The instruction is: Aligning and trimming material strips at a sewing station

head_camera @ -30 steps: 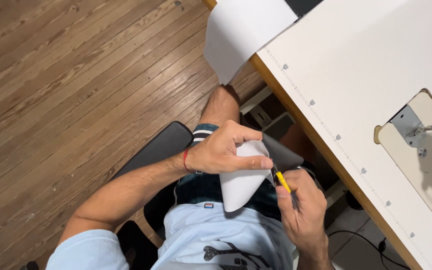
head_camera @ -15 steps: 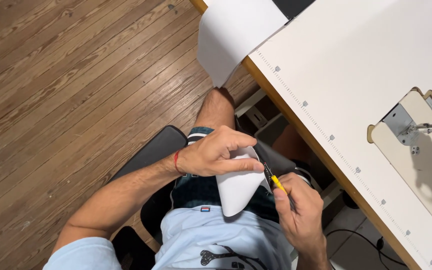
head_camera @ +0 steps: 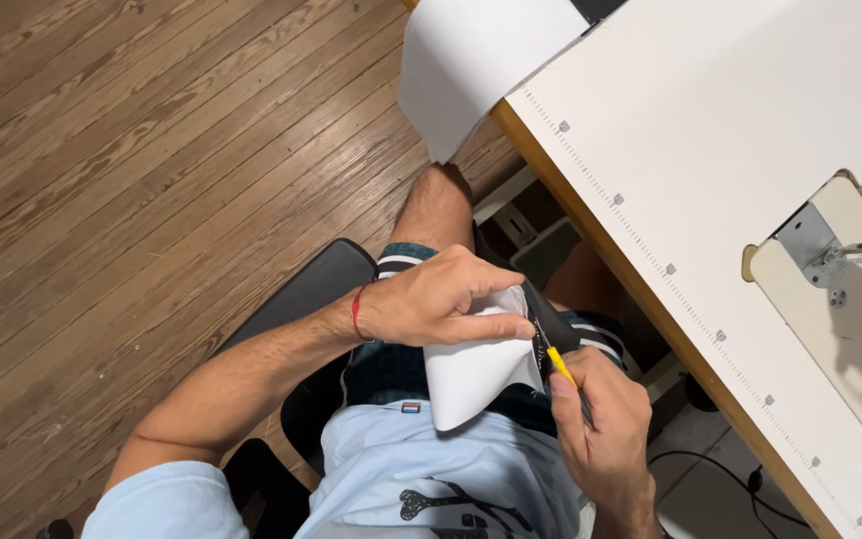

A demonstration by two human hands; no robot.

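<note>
1. Head view, the only angle here: a person sits on a black chair [head_camera: 296, 299] over a brown plank wood floor [head_camera: 132, 150], working in their lap, just off the edge of a big white surface [head_camera: 710, 130] with a ruler-style scale printed along its edge.

2. The left hand [head_camera: 431, 304], with a red string bracelet at the wrist, has its grip closed on a small white piece of soft fabric [head_camera: 476, 374]. Thumb and fingers pinch the top edge, and the rest hangs down over the dark shorts and the light blue shirt.

3. The right hand [head_camera: 601, 434] has its grip wrapped around a thin yellow-handled pointed tool [head_camera: 561, 367], held like a pencil. The tip sits right at the fabric's right edge, beside a dark strip along it. Can't tell if it's a seam ripper or something else, too small.

4. My guess on handling: the fabric looks light and floppy, so it'll buckle unless it's pinched close to where the tool works, which is about where that left hand already is. The tool looks slim and rigid, easy to steer from near the tip.

5. Around it: a larger white sheet of cloth [head_camera: 476, 65] droops off the far end of the surface, and part of a cream-coloured sewing machine [head_camera: 830, 269] sits at the right.
</note>
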